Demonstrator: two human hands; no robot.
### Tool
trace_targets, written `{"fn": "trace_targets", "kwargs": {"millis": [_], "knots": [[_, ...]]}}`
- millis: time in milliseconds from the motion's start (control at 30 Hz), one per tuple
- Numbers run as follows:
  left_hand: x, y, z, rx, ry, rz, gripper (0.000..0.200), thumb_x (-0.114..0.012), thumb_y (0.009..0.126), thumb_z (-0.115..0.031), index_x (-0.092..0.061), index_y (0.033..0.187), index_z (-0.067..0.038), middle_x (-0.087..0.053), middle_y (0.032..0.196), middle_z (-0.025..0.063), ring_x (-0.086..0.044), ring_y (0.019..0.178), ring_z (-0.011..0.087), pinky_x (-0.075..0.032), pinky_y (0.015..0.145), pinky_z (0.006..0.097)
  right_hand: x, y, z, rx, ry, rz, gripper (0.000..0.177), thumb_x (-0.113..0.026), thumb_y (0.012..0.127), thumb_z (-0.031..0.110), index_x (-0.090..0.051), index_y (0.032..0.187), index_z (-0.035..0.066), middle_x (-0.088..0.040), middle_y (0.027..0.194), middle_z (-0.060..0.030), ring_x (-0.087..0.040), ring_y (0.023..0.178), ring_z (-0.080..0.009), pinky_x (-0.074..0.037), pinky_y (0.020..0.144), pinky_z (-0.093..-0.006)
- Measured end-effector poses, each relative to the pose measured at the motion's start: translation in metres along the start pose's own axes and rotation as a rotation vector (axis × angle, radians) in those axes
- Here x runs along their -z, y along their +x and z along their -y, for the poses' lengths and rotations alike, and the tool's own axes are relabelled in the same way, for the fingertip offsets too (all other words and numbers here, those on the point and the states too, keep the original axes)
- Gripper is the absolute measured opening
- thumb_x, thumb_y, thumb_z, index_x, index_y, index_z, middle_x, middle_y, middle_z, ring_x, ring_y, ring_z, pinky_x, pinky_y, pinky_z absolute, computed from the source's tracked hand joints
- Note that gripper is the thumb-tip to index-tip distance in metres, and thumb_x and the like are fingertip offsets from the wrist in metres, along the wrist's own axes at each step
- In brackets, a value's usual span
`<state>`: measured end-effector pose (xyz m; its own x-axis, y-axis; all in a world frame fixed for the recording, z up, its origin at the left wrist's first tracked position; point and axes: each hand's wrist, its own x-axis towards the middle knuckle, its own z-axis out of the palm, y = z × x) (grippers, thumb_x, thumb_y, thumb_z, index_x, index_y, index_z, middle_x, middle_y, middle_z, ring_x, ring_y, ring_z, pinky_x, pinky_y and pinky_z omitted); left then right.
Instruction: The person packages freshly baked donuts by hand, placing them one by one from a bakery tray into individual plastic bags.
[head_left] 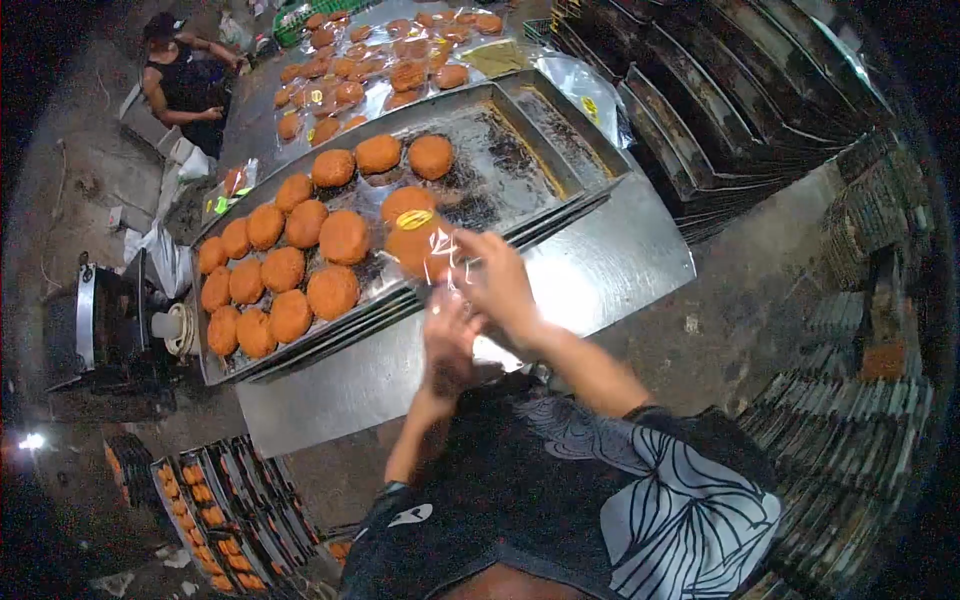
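Note:
A clear plastic bag with a yellow label [414, 220] hangs over the tray's near edge, a round orange-brown bun [415, 252] inside it. Both hands are at the bag's near end: my right hand [495, 285] has its fingers bent onto the plastic, and my left hand [450, 335], partly blurred, is closed just below it. Several unwrapped buns [344, 237] lie in rows on the left part of the dark metal tray [500, 205]. Another bun, partly behind the bag, sits just beyond it.
Bagged buns [408, 75] cover the table's far side. Large dark trays [690, 90] are stacked at the upper right. Racks with buns [205, 515] stand at the lower left. Another person [185, 85] is at the upper left. A metal tabletop [340, 405] borders my body.

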<state>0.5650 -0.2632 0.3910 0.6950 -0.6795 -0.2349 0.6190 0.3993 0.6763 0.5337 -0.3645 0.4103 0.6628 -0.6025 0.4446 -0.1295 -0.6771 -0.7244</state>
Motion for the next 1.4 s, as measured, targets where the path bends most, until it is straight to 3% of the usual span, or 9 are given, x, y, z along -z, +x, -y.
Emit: {"fn": "trace_targets", "kwargs": {"millis": [167,400,733,800,933,1000,1167,1333,1400], "knots": [[0.030,0.014,0.082,-0.141,1.503,0.632,0.045,-0.068,0.068,-0.025,-0.050,0.098,0.004,-0.054,0.085,0.0145,-0.053,0.077,0.0236,-0.043,0.069,0.0318,0.016,0.140,-0.001,0.330,0.084,-0.266,0.017,-0.051,0.073,0.009,-0.059,0.086,0.002,-0.057,0.089,-0.0195,-0.055,0.078,-0.0332,-0.044,0.069,-0.0380],[0.129,0.064,0.180,-0.251,1.267,0.458,0.016,-0.050,0.075,-0.010,-0.057,0.077,0.003,-0.056,0.081,0.0212,-0.054,0.073,0.0330,-0.042,0.067,0.0397,0.050,-0.051,-0.075,-0.553,0.022,0.830,0.040,-0.055,0.076,0.032,-0.055,0.104,0.003,-0.059,0.091,-0.0180,-0.058,0.084,-0.0265,-0.045,0.074,-0.0338],[0.067,0.030,0.133,-0.610,1.299,0.715,0.019,-0.054,0.079,-0.024,-0.061,0.081,-0.006,-0.062,0.074,0.0067,-0.058,0.067,0.0141,-0.045,0.060,0.0271,0.065,-0.122,-0.119,-0.267,0.063,0.635,0.018,-0.050,0.081,0.016,-0.054,0.075,0.000,-0.057,0.060,-0.0121,-0.055,0.054,-0.0171,-0.044,0.052,-0.0306],[0.045,0.008,0.120,0.180,1.178,0.465,0.017,-0.058,0.078,-0.015,-0.058,0.088,-0.002,-0.062,0.078,0.0076,-0.058,0.065,0.0134,-0.048,0.058,0.0277,0.060,-0.136,-0.104,-0.368,-0.139,0.337,0.013,-0.047,0.082,0.012,-0.050,0.081,0.000,-0.056,0.059,-0.0139,-0.058,0.056,-0.0219,-0.044,0.052,-0.0341],[0.006,-0.002,0.068,-0.482,1.031,0.152,0.008,-0.060,0.072,-0.006,-0.059,0.078,0.000,-0.056,0.071,0.0082,-0.054,0.064,0.0151,-0.043,0.057,0.0281,0.035,-0.111,-0.125,0.094,-0.232,0.750,0.019,-0.043,0.086,0.014,-0.047,0.101,0.003,-0.055,0.061,-0.0097,-0.056,0.057,-0.0208,-0.043,0.047,-0.0295],[-0.005,-0.010,0.033,-0.753,1.181,0.440,0.008,-0.058,0.072,-0.005,-0.059,0.080,-0.002,-0.053,0.071,0.0079,-0.052,0.065,0.0168,-0.042,0.057,0.0286,0.022,-0.052,-0.106,-0.897,1.165,0.448,0.034,-0.044,0.085,0.025,-0.040,0.112,0.004,-0.049,0.091,-0.0114,-0.051,0.081,-0.0210,-0.039,0.070,-0.0321],[0.012,0.012,-0.022,-0.395,-0.034,-0.180,0.036,-0.054,0.080,-0.011,-0.044,0.115,-0.007,-0.055,0.086,0.0097,-0.053,0.080,0.0207,-0.045,0.074,0.0321,-0.035,-0.020,0.021,-0.675,2.050,0.396,0.060,-0.048,0.081,0.041,-0.030,0.126,0.007,-0.041,0.123,-0.0142,-0.047,0.105,-0.0239,-0.041,0.087,-0.0348],[0.115,0.021,-0.123,-0.538,-0.180,-0.316,0.023,-0.050,0.083,-0.015,-0.048,0.101,-0.002,-0.054,0.091,0.0081,-0.054,0.083,0.0186,-0.045,0.079,0.0352,-0.096,0.039,0.020,0.396,-0.334,0.141,0.067,-0.061,0.071,0.038,-0.034,0.123,0.005,-0.036,0.124,-0.0243,-0.041,0.109,-0.0353,-0.034,0.090,-0.0429],[0.123,0.015,-0.161,-0.656,-0.250,-0.374,0.027,-0.049,0.083,-0.017,-0.047,0.106,-0.003,-0.053,0.094,0.0078,-0.052,0.089,0.0204,-0.043,0.083,0.0398,-0.125,0.078,-0.007,0.073,-0.756,0.265,0.062,-0.060,0.070,0.037,-0.039,0.117,0.003,-0.043,0.111,-0.0287,-0.046,0.099,-0.0378,-0.037,0.084,-0.0460]]}}
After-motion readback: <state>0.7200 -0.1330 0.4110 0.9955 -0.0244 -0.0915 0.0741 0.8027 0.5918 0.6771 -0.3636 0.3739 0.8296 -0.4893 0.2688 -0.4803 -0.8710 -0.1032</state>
